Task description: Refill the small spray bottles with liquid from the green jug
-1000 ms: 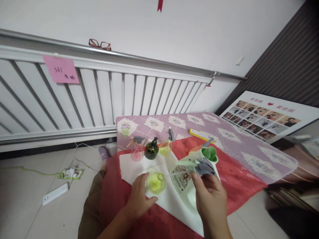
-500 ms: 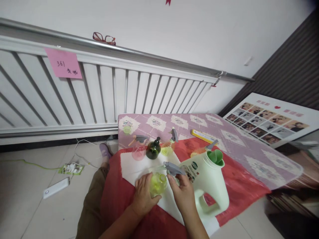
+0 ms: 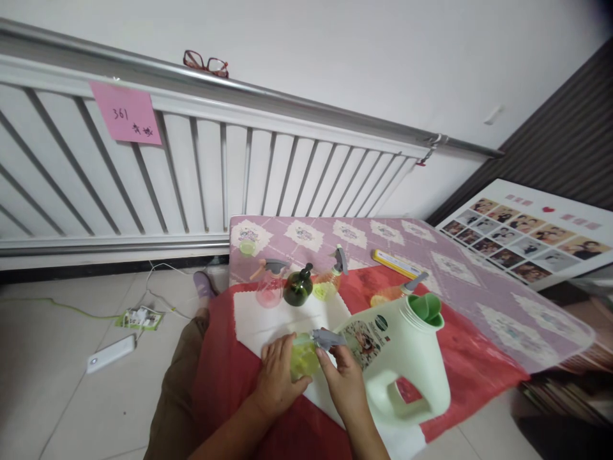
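Observation:
My left hand is wrapped round a small yellow-green clear bottle, its fingers on the left side and its thumb in front. In my right hand is a grey spray trigger head, pinched at the mouth of that bottle. Whether the threads are engaged cannot be told. Just right of my right hand stands a large pale green jug with a green spout in its mouth. Behind my hands are a pink spray bottle, a dark green round pump bottle and a yellowish spray bottle.
Another orange spray bottle lies behind the jug, near a yellow box. A small green round lid lies at the far left corner of the table. White cloth and red cloth cover the front. A radiator runs behind.
My right hand has moved left and brought the spray trigger head over the bottle's mouth. My left hand still holds the bottle. The camera view has shifted slightly.

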Demonstrator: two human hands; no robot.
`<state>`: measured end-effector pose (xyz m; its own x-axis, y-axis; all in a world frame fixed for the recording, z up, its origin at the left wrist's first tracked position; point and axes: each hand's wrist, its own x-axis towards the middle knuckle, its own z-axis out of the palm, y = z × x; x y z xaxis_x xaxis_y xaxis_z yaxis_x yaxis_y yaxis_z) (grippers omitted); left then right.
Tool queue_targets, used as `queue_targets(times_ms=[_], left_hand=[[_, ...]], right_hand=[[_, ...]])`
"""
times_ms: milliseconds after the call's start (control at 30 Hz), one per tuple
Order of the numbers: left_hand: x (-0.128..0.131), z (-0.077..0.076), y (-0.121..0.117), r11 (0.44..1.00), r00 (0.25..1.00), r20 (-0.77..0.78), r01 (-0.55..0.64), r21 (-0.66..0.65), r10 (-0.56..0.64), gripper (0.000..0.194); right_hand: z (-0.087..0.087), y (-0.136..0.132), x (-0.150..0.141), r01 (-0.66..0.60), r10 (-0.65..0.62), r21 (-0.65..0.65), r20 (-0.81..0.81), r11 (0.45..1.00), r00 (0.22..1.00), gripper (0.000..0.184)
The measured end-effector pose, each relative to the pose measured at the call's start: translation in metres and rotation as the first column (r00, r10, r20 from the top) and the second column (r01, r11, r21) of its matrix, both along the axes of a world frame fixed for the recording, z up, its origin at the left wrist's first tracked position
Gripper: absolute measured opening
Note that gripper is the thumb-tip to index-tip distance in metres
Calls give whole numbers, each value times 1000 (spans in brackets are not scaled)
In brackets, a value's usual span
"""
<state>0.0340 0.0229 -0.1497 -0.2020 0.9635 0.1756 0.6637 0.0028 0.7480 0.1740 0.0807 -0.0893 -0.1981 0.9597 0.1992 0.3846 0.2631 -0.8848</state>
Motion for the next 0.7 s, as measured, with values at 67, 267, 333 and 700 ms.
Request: queue_targets(times_ms=[67, 267, 333, 700], left_hand=[[0, 1, 0, 1000, 1000, 1, 3, 6, -3, 79], [0, -1, 0, 1000, 1000, 6, 2, 14, -2, 78], [0, -3, 0, 1000, 1000, 3, 2, 12, -2, 79], [0, -3, 0, 1000, 1000, -6, 5, 22, -5, 80]], right_hand=[[4, 0, 0, -6, 6, -4, 2, 1000, 1000, 32], [15, -1, -2, -30, 30, -15, 23, 999, 999, 30], [16, 0, -3, -28, 29, -22, 26, 999, 999, 31], [27, 1, -2, -91, 91, -6, 77, 996, 993, 30]])
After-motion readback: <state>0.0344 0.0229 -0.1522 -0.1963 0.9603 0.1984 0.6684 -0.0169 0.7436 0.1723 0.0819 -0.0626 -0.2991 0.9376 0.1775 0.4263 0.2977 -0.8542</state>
